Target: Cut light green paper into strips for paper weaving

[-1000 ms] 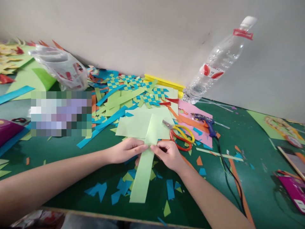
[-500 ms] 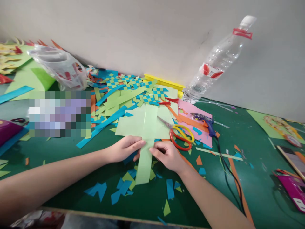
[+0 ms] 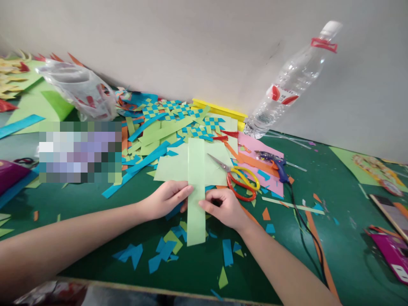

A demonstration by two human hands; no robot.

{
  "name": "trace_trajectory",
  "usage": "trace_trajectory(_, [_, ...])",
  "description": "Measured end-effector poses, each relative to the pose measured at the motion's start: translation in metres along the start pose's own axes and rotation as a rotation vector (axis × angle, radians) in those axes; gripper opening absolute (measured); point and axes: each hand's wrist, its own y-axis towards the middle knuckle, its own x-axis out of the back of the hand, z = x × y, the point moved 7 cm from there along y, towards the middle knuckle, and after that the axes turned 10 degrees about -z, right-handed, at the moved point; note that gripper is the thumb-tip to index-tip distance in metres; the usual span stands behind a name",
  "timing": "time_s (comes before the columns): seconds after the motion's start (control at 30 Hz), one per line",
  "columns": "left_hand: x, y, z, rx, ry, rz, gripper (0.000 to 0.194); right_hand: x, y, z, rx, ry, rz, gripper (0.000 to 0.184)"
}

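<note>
A long pale green paper strip (image 3: pixel 196 170) stretches away from me over the table, pinched at both sides. My left hand (image 3: pixel 168 196) grips its left edge, thumb on top and the other fingers partly hidden beneath. On the opposite edge, my right hand (image 3: pixel 222 207) holds it between thumb and curled fingers. Behind the strip lies a wider pale green paper sheet (image 3: pixel 168 168). Scissors (image 3: pixel 244 182) with one yellow and one red handle rest to the right, their blades pointing toward the strip.
Woven blue and green paper pieces (image 3: pixel 181 111) and loose strips heap up at the back. A leaning plastic bottle (image 3: pixel 287 80) stands by the wall. A blue glue gun (image 3: pixel 280 168) lies right, its cord trailing forward. Paper scraps (image 3: pixel 165 248) litter the green table (image 3: pixel 105 246).
The paper strip has turned slightly between my hands: its far end has swung left and its near end right, so it now points nearly straight away. Both hands keep their hold.
</note>
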Motion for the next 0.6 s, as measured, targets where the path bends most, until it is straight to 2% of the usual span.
trace_trajectory(0.13, [0.010, 0.002, 0.004, 0.006, 0.016, -0.123, 0.053, -0.002, -0.001, 0.003, 0.019, -0.028, 0.032, 0.043])
trace_trajectory(0.6, [0.027, 0.001, -0.001, 0.025, 0.032, -0.349, 0.047, -0.002, -0.001, -0.006, -0.046, 0.019, 0.012, 0.042])
